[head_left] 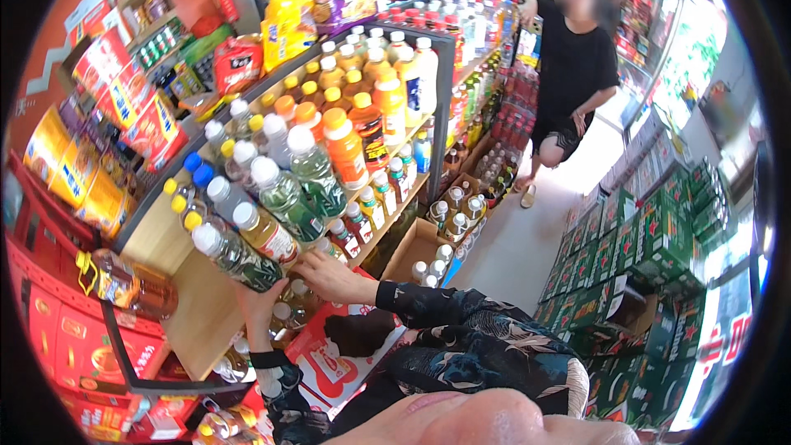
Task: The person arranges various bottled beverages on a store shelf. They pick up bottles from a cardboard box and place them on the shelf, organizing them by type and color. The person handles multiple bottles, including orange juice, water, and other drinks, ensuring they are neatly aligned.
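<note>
My left hand (259, 306) has its fingers around the base of a clear bottle with a dark green label (239, 257), at the near end of a wooden shelf (198, 305). Just to its right, my right hand (334, 278) is curled against the lower part of a bottle of amber drink (268, 233); its fingertips are partly hidden. Behind these two, white-capped green bottles (284, 202) stand in rows, with orange-capped bottles (344, 148) farther back. Smaller bottles with white caps (358, 221) line the shelf below.
A large oil-coloured bottle (136, 284) is at the shelf's left end. Red boxes (70, 330) are stacked beyond it. An open carton (412, 249) with bottles sits right of the shelf. Green cases (643, 255) line the aisle's right side. A person in black (573, 66) stands far down the aisle.
</note>
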### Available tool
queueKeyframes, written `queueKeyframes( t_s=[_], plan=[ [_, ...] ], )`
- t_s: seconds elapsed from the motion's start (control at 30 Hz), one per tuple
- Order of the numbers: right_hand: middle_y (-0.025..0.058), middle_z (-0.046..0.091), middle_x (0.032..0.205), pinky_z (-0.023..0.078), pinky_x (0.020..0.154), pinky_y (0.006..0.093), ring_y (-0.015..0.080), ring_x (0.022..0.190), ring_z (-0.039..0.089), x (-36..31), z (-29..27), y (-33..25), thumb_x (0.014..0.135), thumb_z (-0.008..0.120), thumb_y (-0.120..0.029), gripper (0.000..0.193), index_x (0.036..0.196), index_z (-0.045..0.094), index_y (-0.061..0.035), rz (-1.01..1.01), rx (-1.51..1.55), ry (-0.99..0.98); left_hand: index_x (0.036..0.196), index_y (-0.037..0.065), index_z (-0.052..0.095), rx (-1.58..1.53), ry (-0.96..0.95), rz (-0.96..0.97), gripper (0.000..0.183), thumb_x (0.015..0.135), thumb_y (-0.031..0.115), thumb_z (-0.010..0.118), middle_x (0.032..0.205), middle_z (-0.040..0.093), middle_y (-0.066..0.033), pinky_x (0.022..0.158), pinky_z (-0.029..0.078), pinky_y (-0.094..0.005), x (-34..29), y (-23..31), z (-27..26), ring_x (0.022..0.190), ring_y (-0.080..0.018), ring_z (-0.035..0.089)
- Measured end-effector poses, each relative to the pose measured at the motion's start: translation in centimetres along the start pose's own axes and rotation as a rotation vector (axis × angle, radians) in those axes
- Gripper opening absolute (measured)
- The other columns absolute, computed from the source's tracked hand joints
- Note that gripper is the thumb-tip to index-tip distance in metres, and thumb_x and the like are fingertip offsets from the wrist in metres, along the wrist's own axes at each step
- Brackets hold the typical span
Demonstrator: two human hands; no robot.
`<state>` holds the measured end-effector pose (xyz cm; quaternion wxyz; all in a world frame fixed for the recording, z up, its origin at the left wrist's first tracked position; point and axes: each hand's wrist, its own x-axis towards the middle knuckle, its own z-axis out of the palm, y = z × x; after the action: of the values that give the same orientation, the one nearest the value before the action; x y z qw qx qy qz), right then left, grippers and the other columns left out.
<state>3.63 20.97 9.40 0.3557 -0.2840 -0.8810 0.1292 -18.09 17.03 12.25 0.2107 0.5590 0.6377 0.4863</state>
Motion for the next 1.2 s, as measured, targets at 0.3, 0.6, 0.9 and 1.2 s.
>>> queueKeyframes(
  t_s=[0.3, 0.6, 0.9, 1.2],
  plan=[
    [0.0131, 0.055, 0.121, 0.043, 0.100, 0.0398, 0.0329, 0.123, 0.046, -0.7, -1.3, -0.6, 0.071, 0.064, -0.004, 0.050, 0.120, 0.057, 0.0014, -0.103, 0.005, 0.083, 0.146, -0.003, 0.018, -0.162, -0.086, -0.043, 0.112, 0.061, 0.006, 0.090, 0.135, 0.047, -0.0159, 0.102, 0.041, -0.0358, 0.4, -1.4, 0.0, 0.117, -0.0223, 0.051],
    [0.0138, 0.056, 0.122, 0.043, 0.100, 0.0412, 0.0333, 0.123, 0.046, -0.7, -1.4, -0.2, 0.070, 0.066, -0.006, 0.052, 0.121, 0.057, 0.0012, -0.089, 0.002, 0.049, 0.154, -0.001, -0.003, -0.026, 0.138, 0.185, 0.128, 0.064, 0.008, 0.088, 0.156, 0.018, -0.0248, 0.117, 0.020, -0.0408, -2.9, 1.9, 0.7, 0.143, -0.0309, 0.025],
    [0.0149, 0.057, 0.123, 0.042, 0.102, 0.0406, 0.0324, 0.123, 0.048, -0.4, -1.4, -0.6, 0.072, 0.065, -0.006, 0.051, 0.122, 0.058, 0.0013, -0.071, 0.018, 0.064, 0.153, -0.003, 0.006, 0.180, 0.120, 0.205, 0.114, 0.070, 0.009, 0.083, 0.157, 0.018, -0.0265, 0.119, 0.017, -0.0427, -5.6, 0.4, -0.3, 0.145, -0.0355, 0.022],
    [0.0177, 0.053, 0.132, 0.043, 0.103, 0.0435, 0.0344, 0.127, 0.048, -3.3, -1.7, -2.6, 0.085, 0.063, -0.010, 0.046, 0.130, 0.054, -0.0033, 0.067, 0.058, 0.012, 0.153, -0.002, 0.012, 0.346, 0.102, 0.292, 0.113, 0.069, 0.015, 0.085, 0.153, 0.027, -0.0273, 0.116, 0.023, -0.0450, -5.9, 1.6, 0.4, 0.141, -0.0403, 0.030]
  ],
)
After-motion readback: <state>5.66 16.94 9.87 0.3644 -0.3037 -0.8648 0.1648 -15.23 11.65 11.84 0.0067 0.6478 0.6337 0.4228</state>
